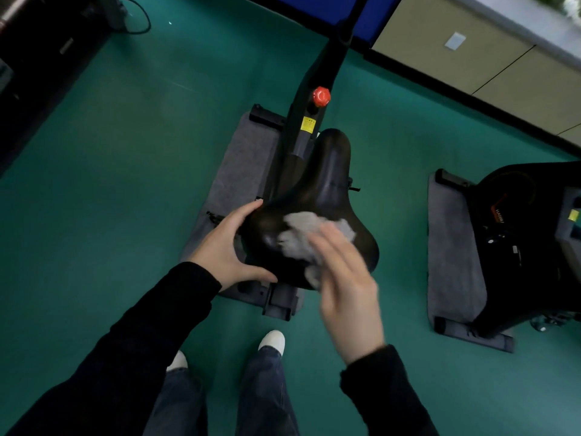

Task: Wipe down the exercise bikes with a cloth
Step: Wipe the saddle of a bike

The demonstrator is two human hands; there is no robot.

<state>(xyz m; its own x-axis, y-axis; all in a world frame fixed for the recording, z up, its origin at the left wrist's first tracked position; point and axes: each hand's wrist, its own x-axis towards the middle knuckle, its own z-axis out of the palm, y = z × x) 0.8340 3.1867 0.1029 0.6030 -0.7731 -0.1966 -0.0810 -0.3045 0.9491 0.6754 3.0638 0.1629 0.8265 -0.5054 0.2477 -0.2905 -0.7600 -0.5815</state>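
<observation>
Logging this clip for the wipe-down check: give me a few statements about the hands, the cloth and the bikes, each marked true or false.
1. The right hand presses the grey cloth flat on the saddle. True.
2. The left hand hangs free beside the person. False: it holds the saddle's left edge.
3. The knob on the bike's frame is blue. False: it is red.
4. A second bike stands to the right on its own grey mat. True.

Crumpled grey cloth point(303, 237) lies on the black bike saddle point(323, 190).
</observation>
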